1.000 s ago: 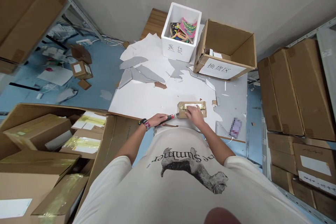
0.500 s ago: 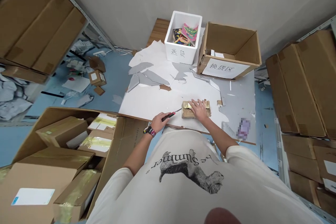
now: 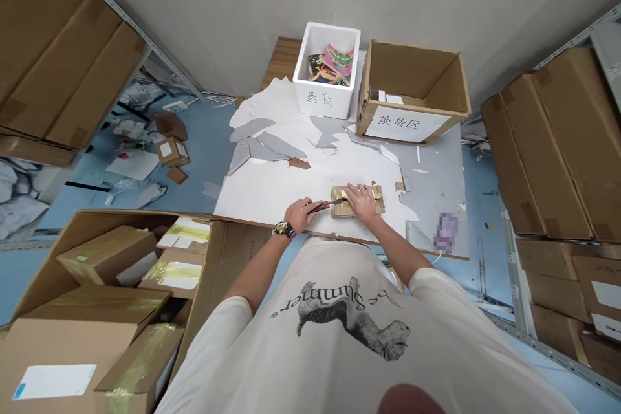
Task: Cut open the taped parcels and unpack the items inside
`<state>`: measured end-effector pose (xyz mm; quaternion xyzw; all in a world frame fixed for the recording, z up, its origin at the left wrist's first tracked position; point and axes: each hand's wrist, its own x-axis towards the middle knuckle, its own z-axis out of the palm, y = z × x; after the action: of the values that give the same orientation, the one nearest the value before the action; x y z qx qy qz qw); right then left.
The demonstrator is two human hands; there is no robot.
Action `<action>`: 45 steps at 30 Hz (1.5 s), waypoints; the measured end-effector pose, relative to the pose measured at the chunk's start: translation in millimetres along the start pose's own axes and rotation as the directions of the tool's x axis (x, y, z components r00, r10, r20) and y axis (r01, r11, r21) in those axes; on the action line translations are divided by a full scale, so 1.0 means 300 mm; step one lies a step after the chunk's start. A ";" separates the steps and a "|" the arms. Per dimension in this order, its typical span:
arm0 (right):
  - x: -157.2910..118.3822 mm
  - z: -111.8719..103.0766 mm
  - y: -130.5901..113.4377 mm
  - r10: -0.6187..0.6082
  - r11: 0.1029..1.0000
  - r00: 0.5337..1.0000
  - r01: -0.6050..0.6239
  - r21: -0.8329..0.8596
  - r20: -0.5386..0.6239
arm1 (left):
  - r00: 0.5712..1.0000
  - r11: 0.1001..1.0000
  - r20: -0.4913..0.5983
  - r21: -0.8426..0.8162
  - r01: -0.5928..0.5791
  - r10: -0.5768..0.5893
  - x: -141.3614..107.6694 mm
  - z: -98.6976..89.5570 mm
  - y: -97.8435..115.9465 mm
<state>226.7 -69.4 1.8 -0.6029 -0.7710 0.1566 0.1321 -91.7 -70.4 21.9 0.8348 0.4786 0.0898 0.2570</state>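
Observation:
A small cardboard box (image 3: 342,209) wrapped in yellowish tape lies near the front edge of the table (image 3: 272,191). My left hand (image 3: 299,214), with a patterned watch on its wrist, is closed around a red and black knife (image 3: 321,206). The knife's blade points right and reaches over the left part of the box's top. My right hand (image 3: 361,202) rests on the box, fingers spread across the top and gripping it. Where the blade's tip ends, close to my right fingers, is hard to make out.
At the table's back stand a white foam bin (image 3: 324,100) with colourful booklets and an open cardboard box (image 3: 412,124). A large carton of parcels (image 3: 90,213) is at the left. A blurred purple item (image 3: 446,233) lies at the right. Stacked cartons flank both sides.
My left hand has moved right towards the box, bringing the knife over its top. My right hand stays on the box. The whole view has shifted slightly.

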 end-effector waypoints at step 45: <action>-0.196 0.007 0.115 0.755 0.115 0.641 -0.335 0.935 0.137 | 0.959 0.737 -0.048 -0.650 0.183 -0.280 0.224 0.190 0.072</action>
<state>270.5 -119.1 -14.9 -0.6841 -0.2177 0.4696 0.5139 -17.7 -42.0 -22.0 0.6223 0.5363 0.2740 0.5000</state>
